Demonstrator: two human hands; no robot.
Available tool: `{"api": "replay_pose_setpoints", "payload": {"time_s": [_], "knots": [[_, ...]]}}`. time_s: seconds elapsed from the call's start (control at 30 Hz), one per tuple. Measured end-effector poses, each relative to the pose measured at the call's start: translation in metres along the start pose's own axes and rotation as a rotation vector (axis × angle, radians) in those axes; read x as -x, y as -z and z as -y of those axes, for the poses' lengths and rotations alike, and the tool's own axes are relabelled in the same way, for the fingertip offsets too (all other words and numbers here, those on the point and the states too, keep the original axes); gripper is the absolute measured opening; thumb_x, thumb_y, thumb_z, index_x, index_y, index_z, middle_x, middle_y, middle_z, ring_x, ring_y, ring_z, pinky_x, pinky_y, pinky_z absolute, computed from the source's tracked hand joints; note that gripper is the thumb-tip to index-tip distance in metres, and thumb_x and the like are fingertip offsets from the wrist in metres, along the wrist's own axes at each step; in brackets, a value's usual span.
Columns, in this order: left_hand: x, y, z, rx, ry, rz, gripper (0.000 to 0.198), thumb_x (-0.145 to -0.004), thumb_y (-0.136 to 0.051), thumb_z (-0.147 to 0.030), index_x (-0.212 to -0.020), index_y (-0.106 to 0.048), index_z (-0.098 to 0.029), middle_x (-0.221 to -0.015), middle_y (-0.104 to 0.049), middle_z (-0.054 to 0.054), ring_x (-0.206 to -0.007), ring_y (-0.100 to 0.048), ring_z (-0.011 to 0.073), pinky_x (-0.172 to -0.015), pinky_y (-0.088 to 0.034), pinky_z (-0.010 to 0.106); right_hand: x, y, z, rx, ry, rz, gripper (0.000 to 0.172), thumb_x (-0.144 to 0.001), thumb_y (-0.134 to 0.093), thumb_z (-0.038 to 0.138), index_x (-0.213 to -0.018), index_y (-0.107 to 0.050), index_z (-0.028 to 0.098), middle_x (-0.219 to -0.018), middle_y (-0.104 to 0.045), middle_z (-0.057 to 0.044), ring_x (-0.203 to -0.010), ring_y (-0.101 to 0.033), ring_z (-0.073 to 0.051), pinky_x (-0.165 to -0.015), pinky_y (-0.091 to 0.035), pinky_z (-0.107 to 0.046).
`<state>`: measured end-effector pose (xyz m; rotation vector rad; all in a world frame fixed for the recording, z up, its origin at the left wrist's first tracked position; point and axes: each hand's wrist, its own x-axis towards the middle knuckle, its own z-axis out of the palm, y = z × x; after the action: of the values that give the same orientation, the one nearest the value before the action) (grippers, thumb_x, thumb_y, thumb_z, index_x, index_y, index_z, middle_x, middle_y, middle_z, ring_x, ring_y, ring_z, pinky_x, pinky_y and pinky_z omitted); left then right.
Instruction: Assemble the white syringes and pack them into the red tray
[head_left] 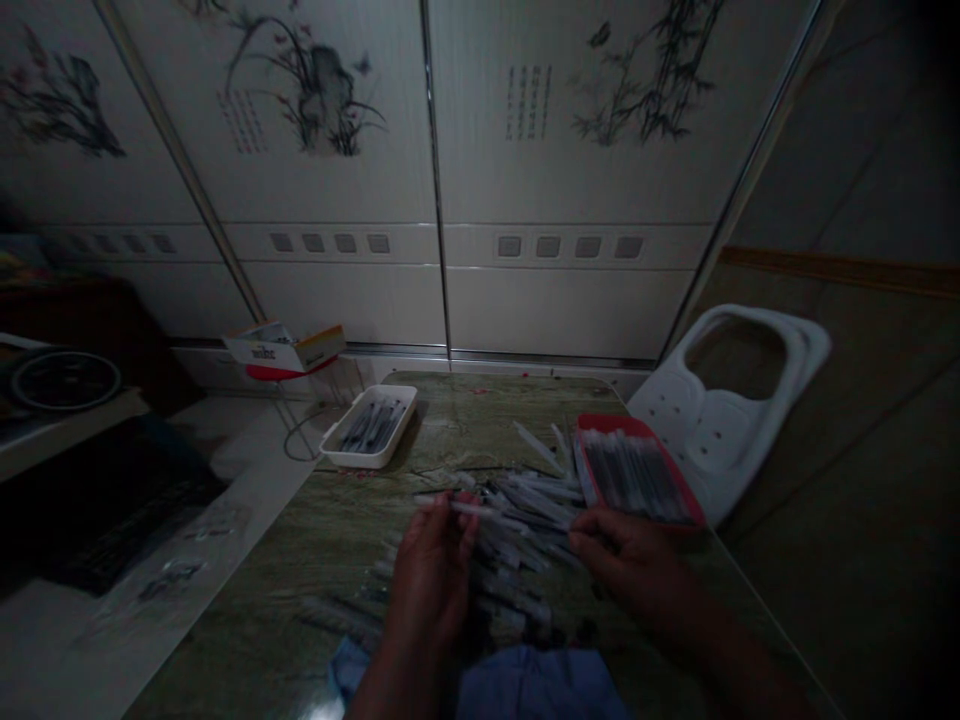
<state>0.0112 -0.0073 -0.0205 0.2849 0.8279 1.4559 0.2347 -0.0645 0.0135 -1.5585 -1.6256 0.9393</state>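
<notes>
Your left hand [431, 560] has its fingers clamped on a pale slender piece [474, 510], held above the middle of the worktop [457, 425], over a loose pile of similar pieces [536, 490]. Your right hand [619, 555] is at the pile's side toward the right edge, fingers bunched together; it is too dark to tell whether they grip anything.

The piece looks like thin, smooth plastic: probably very light, fairly stiff, a little slippery, and liable to roll or crack if squeezed hard. Take it lightly around the middle of its length, so neither end dips. In the pile, pieces cross one another, so an exposed end likely gives the cleanest hold.

More lie in the red tray [609, 421] along the right edge and the white tray [352, 460] toward the far left corner.
</notes>
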Motion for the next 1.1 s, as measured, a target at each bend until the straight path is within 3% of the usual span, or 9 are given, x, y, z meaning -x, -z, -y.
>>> {"api": "replay_pose_setpoints", "payload": {"time_s": [0.13, 0.3, 0.43, 0.57, 0.73, 0.9, 1.1], "knots": [[0.010, -0.005, 0.006, -0.018, 0.065, 0.107, 0.014, -0.085, -0.075, -0.023, -0.094, -0.065, -0.017, -0.097, -0.071, 0.006, -0.087, -0.069, 0.0139, -0.088, -0.057, 0.030, -0.002, -0.004, 0.004, 0.038, 0.045, 0.006, 0.025, -0.095, -0.053, 0.038, -0.085, -0.065, 0.019, -0.073, -0.060, 0.001, -0.069, -0.056, -0.016, -0.061, -0.039, -0.027], [0.023, -0.011, 0.011, -0.129, 0.236, 0.188, 0.024, -0.083, -0.078, -0.032, -0.097, -0.065, -0.017, -0.095, -0.070, 0.005, -0.083, -0.069, 0.0146, -0.079, -0.057, 0.027, -0.006, -0.014, 0.006, 0.019, 0.086, -0.015, 0.025, -0.094, -0.056, 0.041, -0.098, -0.069, 0.019, -0.081, -0.065, -0.001, -0.077, -0.059, -0.019, -0.067, -0.042, -0.030], [0.023, -0.012, 0.010, -0.123, 0.246, 0.150, 0.017, -0.085, -0.075, -0.026, -0.095, -0.064, -0.016, -0.084, -0.068, 0.003, -0.077, -0.070, 0.0135, -0.074, -0.057, 0.024, -0.005, -0.020, 0.008, -0.137, -0.036, -0.059, 0.027, -0.091, -0.060, 0.041, -0.110, -0.061, 0.021, -0.077, -0.061, 0.002, -0.070, -0.057, -0.017, -0.060, -0.041, -0.027], [0.021, -0.012, 0.008, -0.057, 0.219, 0.113, 0.010, -0.088, -0.071, -0.020, -0.094, -0.065, -0.015, -0.083, -0.069, 0.003, -0.076, -0.070, 0.0130, -0.072, -0.058, 0.023, -0.003, -0.021, 0.009, -0.330, -0.137, -0.081, 0.020, -0.092, -0.059, 0.038, -0.103, -0.055, 0.022, -0.079, -0.065, 0.002, -0.068, -0.061, -0.015, -0.057, -0.042, -0.025], [0.022, -0.012, 0.008, -0.032, 0.255, 0.130, 0.006, -0.089, -0.070, -0.017, -0.092, -0.065, -0.014, -0.081, -0.069, 0.004, -0.075, -0.071, 0.0135, -0.071, -0.060, 0.022, -0.005, -0.022, 0.005, -0.423, -0.085, -0.020, 0.022, -0.093, -0.058, 0.043, -0.097, -0.054, 0.021, -0.086, -0.071, -0.003, -0.068, -0.062, -0.015, -0.057, -0.046, -0.026], [0.024, -0.012, 0.008, -0.061, 0.297, 0.178, 0.008, -0.089, -0.069, -0.017, -0.096, -0.066, -0.013, -0.080, -0.069, 0.005, -0.073, -0.072, 0.0137, -0.067, -0.060, 0.021, -0.006, -0.025, 0.002, -0.407, -0.075, 0.032, 0.024, -0.091, -0.061, 0.043, -0.095, -0.056, 0.021, -0.083, -0.069, -0.002, -0.066, -0.060, -0.015, -0.056, -0.045, -0.025], [0.019, -0.013, 0.004, -0.024, 0.222, 0.084, 0.002, -0.092, -0.065, -0.013, -0.093, -0.066, -0.013, -0.079, -0.071, 0.005, -0.073, -0.073, 0.0142, -0.069, -0.061, 0.022, -0.003, -0.010, 0.001, -0.169, -0.061, 0.029, 0.010, -0.092, -0.055, 0.030, -0.093, -0.059, 0.021, -0.073, -0.062, 0.003, -0.063, -0.053, -0.013, -0.056, -0.037, -0.023]]}}
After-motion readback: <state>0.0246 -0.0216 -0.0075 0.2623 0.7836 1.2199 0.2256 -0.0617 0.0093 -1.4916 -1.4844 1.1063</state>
